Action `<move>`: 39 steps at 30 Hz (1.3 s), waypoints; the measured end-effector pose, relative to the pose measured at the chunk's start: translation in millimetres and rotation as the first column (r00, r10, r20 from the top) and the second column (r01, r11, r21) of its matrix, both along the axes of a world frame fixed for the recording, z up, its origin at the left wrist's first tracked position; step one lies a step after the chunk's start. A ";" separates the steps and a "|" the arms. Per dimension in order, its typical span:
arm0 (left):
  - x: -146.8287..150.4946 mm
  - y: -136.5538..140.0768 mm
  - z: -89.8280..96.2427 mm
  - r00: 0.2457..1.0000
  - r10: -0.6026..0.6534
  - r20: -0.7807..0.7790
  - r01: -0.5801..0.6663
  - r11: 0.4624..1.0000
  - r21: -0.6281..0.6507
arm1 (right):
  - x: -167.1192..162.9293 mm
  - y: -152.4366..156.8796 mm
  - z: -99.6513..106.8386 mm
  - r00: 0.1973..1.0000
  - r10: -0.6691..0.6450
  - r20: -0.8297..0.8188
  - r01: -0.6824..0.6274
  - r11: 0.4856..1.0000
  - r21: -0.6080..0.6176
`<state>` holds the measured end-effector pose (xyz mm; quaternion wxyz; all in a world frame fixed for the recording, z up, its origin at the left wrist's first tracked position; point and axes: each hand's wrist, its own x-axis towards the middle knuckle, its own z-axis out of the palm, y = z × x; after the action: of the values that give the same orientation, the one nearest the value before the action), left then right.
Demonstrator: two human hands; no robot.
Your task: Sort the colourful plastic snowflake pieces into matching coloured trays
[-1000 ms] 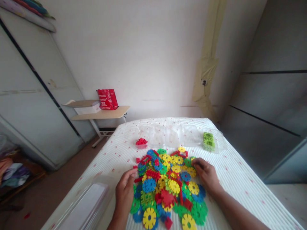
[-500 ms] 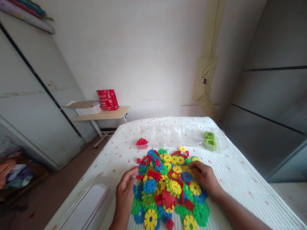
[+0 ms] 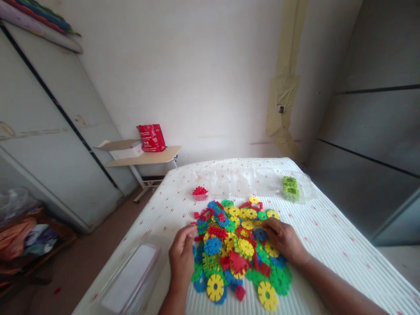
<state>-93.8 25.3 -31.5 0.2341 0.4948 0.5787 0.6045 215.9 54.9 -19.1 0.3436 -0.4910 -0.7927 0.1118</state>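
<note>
A heap of plastic snowflake building discs (image 3: 245,248) and other interlocking pieces in yellow, blue, green and red lies on the table. At the heap's left edge is my left hand (image 3: 182,249), its fingers curled together near a small red piece; what they hold, if anything, is hidden. My right hand (image 3: 285,238) reaches onto the right side of the heap. Its thumb and fingers are closed in a pinch beside yellow and blue discs, and the fingertips hide whatever is between them. A large red toothed piece (image 3: 238,262) lies near the front middle.
Behind the heap stands a clear compartment tray (image 3: 243,186). Red pieces (image 3: 200,191) sit at its left end, lime-green pieces (image 3: 290,188) at its right. A clear plastic box (image 3: 131,278) lies front left. A side table (image 3: 160,156) bears a red bag (image 3: 151,138).
The whole view has shifted a little, so the table and heap appear slightly further right and higher. Both hands stay at the heap's sides with little change in pose.
</note>
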 end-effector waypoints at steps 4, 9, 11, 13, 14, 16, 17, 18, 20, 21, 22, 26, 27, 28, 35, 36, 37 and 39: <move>1.6 -2.3 2.4 0.995 -0.010 -0.103 0.013 1.000 0.028 | -4.3 -7.4 7.9 0.999 0.028 0.019 -0.028 1.000 0.008; 2.7 -3.9 3.9 0.984 -0.041 -0.174 0.048 0.998 0.035 | -27.3 -28.2 28.6 0.971 0.221 0.085 -0.226 0.973 0.045; 3.0 -4.0 3.9 0.983 -0.047 -0.177 0.054 0.998 0.039 | -39.6 -36.1 33.3 0.942 0.303 0.146 -0.315 0.947 0.064; 3.2 -4.3 4.5 0.983 -0.050 -0.176 0.057 0.998 0.035 | -49.8 -41.2 34.5 0.919 0.345 0.192 -0.363 0.929 0.070; 3.4 -4.5 5.0 0.983 -0.053 -0.175 0.059 0.998 0.031 | -53.3 -42.6 33.9 0.914 0.351 0.202 -0.371 0.926 0.071; 3.9 -4.9 6.3 0.984 -0.056 -0.169 0.060 0.998 0.021 | -56.2 -43.1 31.2 0.917 0.345 0.198 -0.366 0.928 0.077; 4.2 -5.0 6.8 0.985 -0.055 -0.166 0.059 0.998 0.017 | -55.5 -42.5 29.4 0.925 0.331 0.188 -0.351 0.932 0.088; 4.4 -4.9 7.1 0.985 -0.056 -0.165 0.059 0.998 0.012 | -53.8 -41.3 27.6 0.936 0.308 0.173 -0.328 0.939 0.101; 4.8 -4.6 7.3 0.985 -0.058 -0.165 0.059 0.998 0.002 | -47.9 -38.1 24.5 0.962 0.237 0.133 -0.254 0.959 0.124; 5.0 -4.4 7.2 0.984 -0.059 -0.167 0.059 0.998 -0.002 | -44.4 -36.3 23.5 0.975 0.195 0.104 -0.208 0.970 0.128; 5.0 -4.2 7.1 0.983 -0.062 -0.171 0.062 0.998 -0.006 | -40.9 -34.3 23.1 0.986 0.153 0.068 -0.161 0.980 0.120; 4.5 -4.0 7.1 0.982 -0.058 -0.182 0.058 0.998 -0.004 | -28.5 -25.8 25.8 0.995 0.040 -0.095 -0.043 0.999 -0.029; 4.2 -4.0 7.2 0.982 -0.053 -0.184 0.054 0.999 -0.003 | -25.8 -23.7 26.9 0.992 0.013 -0.122 -0.022 0.997 -0.075; 3.9 -3.9 7.3 0.982 -0.048 -0.185 0.048 0.999 -0.001 | -23.3 -21.6 27.8 0.991 -0.017 -0.136 0.001 0.993 -0.118; 3.3 -2.5 5.3 0.988 -0.037 -0.153 0.036 0.999 -0.007 | -7.4 -8.9 25.2 0.993 -0.095 -0.066 0.084 0.983 -0.163; 3.4 -2.5 5.1 0.989 -0.037 -0.146 0.036 0.999 -0.007 | -5.7 -7.6 23.7 0.994 -0.101 -0.046 0.095 0.987 -0.127; 3.6 -2.6 5.2 0.989 -0.037 -0.144 0.036 0.999 -0.008 | -4.3 -6.4 21.9 0.994 -0.110 -0.024 0.108 0.990 -0.088; 4.1 -3.4 6.6 0.984 -0.038 -0.175 0.036 0.999 -0.013 | -2.4 -4.5 18.1 0.992 -0.128 0.012 0.128 0.992 -0.006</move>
<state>-89.7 21.9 -25.0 0.1960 0.5556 0.5906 0.5515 213.5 50.4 -1.0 0.3437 -0.5427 -0.7612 0.0892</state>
